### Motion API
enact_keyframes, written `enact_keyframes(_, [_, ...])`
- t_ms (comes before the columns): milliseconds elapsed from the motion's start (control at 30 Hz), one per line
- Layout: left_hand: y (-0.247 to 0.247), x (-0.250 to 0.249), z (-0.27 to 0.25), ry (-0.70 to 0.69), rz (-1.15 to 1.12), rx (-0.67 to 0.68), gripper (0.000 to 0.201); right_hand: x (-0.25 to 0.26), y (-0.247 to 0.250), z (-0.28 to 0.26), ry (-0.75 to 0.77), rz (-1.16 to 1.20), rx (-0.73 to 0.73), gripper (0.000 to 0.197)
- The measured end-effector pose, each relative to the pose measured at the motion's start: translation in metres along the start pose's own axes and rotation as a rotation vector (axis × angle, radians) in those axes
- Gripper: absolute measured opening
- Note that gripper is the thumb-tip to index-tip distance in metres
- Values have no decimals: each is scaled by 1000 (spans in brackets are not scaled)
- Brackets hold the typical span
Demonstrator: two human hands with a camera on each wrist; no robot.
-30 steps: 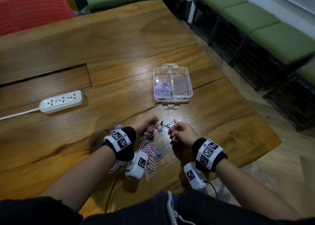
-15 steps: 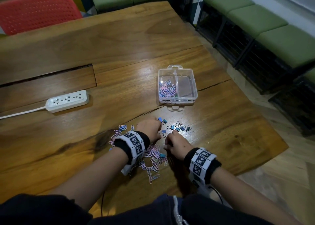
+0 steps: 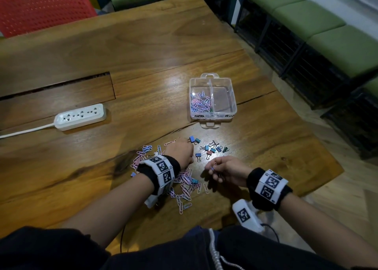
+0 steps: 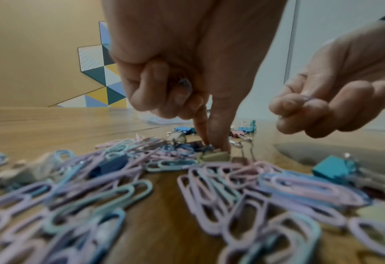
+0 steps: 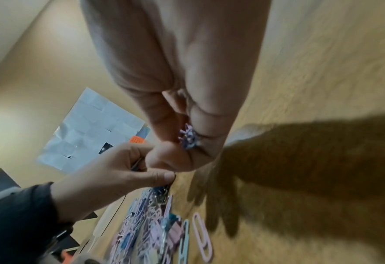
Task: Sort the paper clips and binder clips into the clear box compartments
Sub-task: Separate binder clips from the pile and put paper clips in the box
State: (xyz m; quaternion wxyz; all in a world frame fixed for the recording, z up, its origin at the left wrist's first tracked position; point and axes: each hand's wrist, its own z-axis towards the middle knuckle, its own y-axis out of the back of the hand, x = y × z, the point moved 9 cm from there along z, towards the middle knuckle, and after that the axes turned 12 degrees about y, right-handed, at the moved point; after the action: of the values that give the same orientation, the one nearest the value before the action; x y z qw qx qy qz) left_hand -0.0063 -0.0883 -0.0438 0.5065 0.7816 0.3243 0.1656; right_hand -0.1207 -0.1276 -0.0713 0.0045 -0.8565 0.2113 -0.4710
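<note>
The clear box (image 3: 231,104) stands ahead of me; paper clips (image 3: 199,103) fill its left compartment, and the right one looks bare. Several binder clips (image 3: 212,149) lie between the box and my hands. A pile of pastel paper clips (image 3: 185,186) lies under my left wrist. My left hand (image 4: 216,144) reaches thumb and forefinger down into the pile (image 4: 187,178), pinching at a clip, its other fingers curled over a blue clip (image 4: 184,84). My right hand (image 3: 212,168) hovers just right of it, gripping a small bunch of paper clips (image 5: 189,139).
A white power strip (image 3: 80,116) with its cable lies at the left of the wooden table (image 3: 143,55). A red chair (image 3: 41,8) stands beyond the far edge. Green benches (image 3: 327,34) line the right wall. The table's right edge runs close to my right forearm.
My right hand has lifted off the table and drawn slightly right with clips in its fingers. My left hand stays low over the pile.
</note>
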Motion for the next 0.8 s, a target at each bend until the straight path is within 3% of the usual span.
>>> enact_keyframes(100, [-7, -3, 1, -1, 17, 28, 24, 3, -3, -5, 25, -173, -9, 25])
enact_keyframes(233, [-7, -11, -4, -70, 151, 39, 32, 9, -17, -7, 220, -729, 67, 19])
enact_keyframes(300, [-4, -14, -5, -98, 97, 41, 30, 8, -28, -10, 306, -1067, 151, 14])
enact_keyframes(400, [-1, -8, -6, -33, -418, 181, 23, 3, -36, -8, 407, -1249, 202, 25])
enact_keyframes(533, [-19, 9, -14, 271, -1442, 561, 26, 4, -37, -4, 451, -1336, 201, 24])
enact_keyframes(600, [-20, 11, -18, 283, -1647, 629, 25, 6, -38, -3, 460, -1388, 221, 25])
enact_keyframes(700, [-20, 15, -19, 266, -1585, 608, 27, 9, -39, -3, 495, -1461, 242, 29])
enact_keyframes(800, [-16, 19, -15, 178, -1127, 458, 27, 5, -39, -1, 529, -1517, 247, 29])
